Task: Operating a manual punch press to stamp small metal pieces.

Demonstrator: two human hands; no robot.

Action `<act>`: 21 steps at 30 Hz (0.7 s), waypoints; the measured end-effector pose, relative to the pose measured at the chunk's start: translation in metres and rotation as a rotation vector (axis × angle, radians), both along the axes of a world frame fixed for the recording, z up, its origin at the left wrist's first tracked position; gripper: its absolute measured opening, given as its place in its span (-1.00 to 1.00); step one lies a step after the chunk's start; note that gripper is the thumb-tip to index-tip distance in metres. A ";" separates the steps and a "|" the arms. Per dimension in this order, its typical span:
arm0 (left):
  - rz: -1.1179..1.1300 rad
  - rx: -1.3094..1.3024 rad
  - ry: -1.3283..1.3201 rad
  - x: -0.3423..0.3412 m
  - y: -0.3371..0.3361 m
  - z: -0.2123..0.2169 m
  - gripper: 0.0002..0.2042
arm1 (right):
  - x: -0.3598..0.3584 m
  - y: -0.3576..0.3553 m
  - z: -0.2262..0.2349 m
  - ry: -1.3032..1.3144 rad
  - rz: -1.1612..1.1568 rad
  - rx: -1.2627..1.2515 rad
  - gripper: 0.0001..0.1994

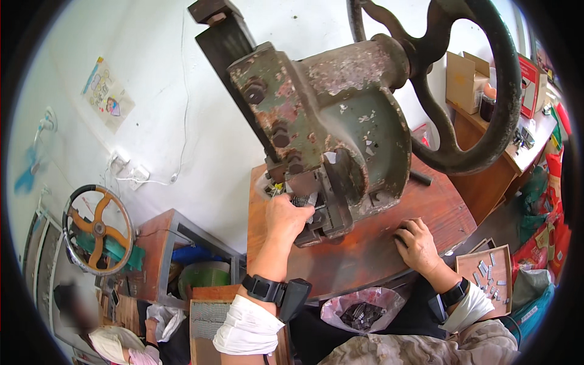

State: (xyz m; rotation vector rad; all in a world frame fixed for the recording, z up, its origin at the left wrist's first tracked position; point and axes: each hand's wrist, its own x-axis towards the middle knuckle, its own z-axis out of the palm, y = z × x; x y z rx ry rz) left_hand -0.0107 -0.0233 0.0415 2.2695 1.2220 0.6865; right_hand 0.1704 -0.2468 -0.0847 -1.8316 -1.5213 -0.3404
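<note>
My left hand (287,218) reaches under the ram of an old green hand press (316,103), with its thumb and fingers pinched together at the die. Whatever sits between the fingertips is too small and too hidden to name. Small grey metal pieces (299,200) lie just past the fingers, partly covered by them. On the reddish wooden tabletop (365,246), to the right of the press base, rests my right hand (420,246). Its fingers are bent and loosely apart, and I see nothing in them.
A large handwheel (511,91) overhangs the right side. A plastic bag (392,302) of dark metal pieces sits below the table edge. A wooden tray (465,264) with small metal parts stands at right. Another person (118,340) is at lower left, near a second wheel (98,228).
</note>
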 end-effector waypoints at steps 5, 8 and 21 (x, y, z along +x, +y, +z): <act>0.067 0.070 -0.065 0.023 0.007 -0.012 -0.65 | 0.001 0.001 -0.003 0.007 -0.011 0.014 -0.82; -0.094 -0.104 -0.296 0.012 0.009 -0.020 -0.70 | 0.001 0.001 -0.003 0.016 -0.009 0.019 -0.81; -0.167 0.035 -0.441 0.003 0.042 -0.079 -0.67 | -0.036 0.104 0.057 0.066 0.289 0.315 -0.70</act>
